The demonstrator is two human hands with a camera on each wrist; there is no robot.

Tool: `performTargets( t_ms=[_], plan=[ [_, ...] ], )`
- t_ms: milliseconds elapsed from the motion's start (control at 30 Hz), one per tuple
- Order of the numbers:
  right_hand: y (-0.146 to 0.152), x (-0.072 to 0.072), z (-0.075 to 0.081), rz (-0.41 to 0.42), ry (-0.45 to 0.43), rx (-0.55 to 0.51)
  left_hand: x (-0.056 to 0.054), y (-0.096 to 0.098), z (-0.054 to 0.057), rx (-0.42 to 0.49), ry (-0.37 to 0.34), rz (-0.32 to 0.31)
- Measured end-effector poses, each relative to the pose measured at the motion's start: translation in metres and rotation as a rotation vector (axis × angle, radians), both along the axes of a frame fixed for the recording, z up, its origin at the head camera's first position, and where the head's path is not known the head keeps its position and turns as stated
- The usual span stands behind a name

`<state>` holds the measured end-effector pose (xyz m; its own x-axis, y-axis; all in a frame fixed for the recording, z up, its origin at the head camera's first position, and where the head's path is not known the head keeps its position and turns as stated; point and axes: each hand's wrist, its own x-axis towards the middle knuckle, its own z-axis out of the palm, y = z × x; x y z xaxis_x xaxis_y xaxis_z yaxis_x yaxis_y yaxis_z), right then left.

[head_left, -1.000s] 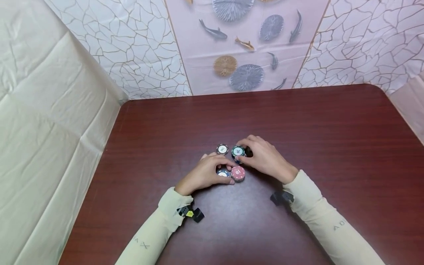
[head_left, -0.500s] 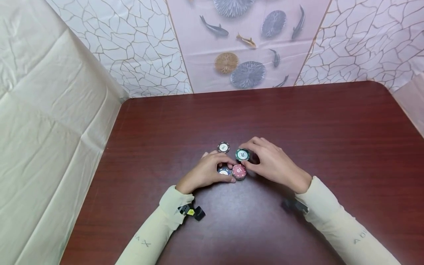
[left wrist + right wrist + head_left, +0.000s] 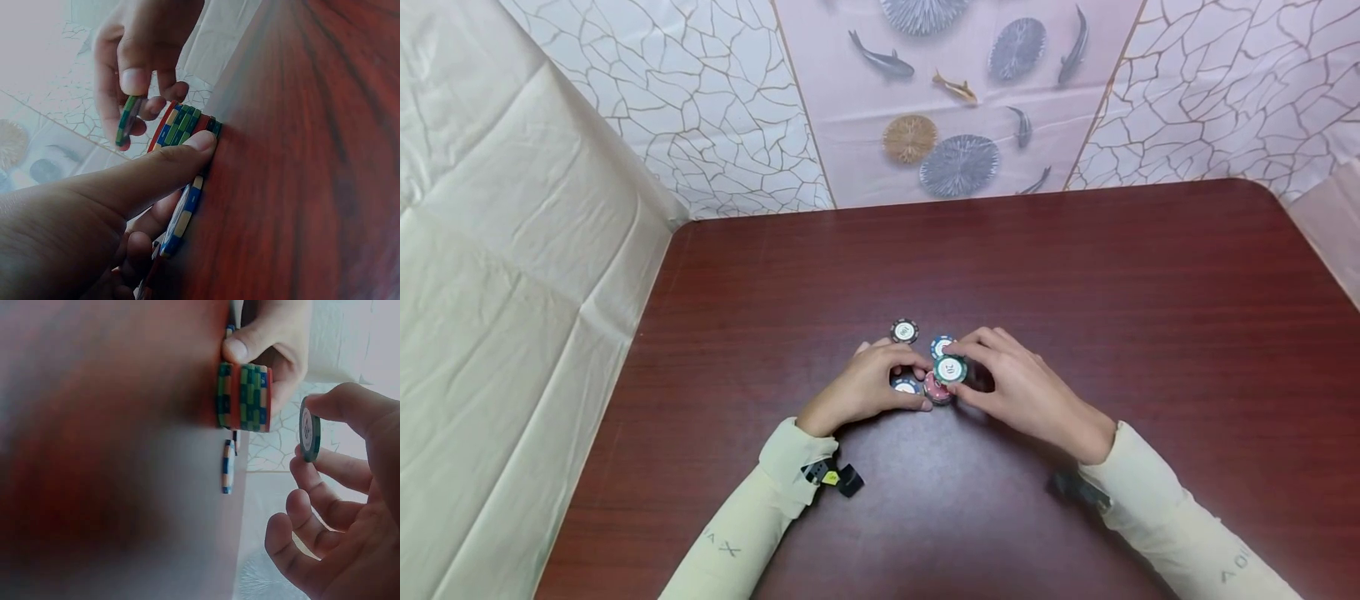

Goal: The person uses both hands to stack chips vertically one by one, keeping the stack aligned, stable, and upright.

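My right hand (image 3: 1022, 385) pinches a green poker chip (image 3: 951, 369) marked 20 between thumb and fingertip. In the right wrist view this green chip (image 3: 310, 430) hangs in the air, apart from the stack of poker chips (image 3: 253, 399). That stack (image 3: 936, 393), topped by a red chip, has green, blue and red edges below. My left hand (image 3: 868, 387) steadies it, thumb (image 3: 200, 140) on one side and fingers on the other. A blue chip (image 3: 906, 387) lies beside the stack, partly under the left hand. Behind the stack lies another blue chip (image 3: 942, 343), partly covered by right fingers.
A black poker chip (image 3: 905, 331) marked 100 lies flat just beyond the left hand. The dark red wooden table (image 3: 790, 283) extends around the chips, with patterned cloth (image 3: 737, 108) along its back edge and pale cloth (image 3: 535, 333) at the left.
My right hand has lifted the green chip off the blue chip behind and brought it nearer, above the red-topped stack. The blue chip is now uncovered. The left hand has stayed at the stack.
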<state>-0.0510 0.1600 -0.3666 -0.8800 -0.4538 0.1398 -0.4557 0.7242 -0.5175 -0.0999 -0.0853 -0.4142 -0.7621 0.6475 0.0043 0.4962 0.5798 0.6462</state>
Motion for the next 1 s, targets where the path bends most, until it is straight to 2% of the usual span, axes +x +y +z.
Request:
performTargets(
  t_ms=[300,533,1000],
  plan=[
    [-0.002,0.002,-0.013,0.009,0.032,-0.005,-0.001,-0.001,-0.001,0.009,0.004,-0.013],
    [-0.001,0.002,-0.016,0.018,0.048,-0.013,-0.001,0.000,-0.001,0.000,0.003,-0.016],
    [-0.003,0.002,-0.020,0.049,-0.030,-0.019,0.000,0.001,0.000,-0.009,0.000,0.005]
  ],
)
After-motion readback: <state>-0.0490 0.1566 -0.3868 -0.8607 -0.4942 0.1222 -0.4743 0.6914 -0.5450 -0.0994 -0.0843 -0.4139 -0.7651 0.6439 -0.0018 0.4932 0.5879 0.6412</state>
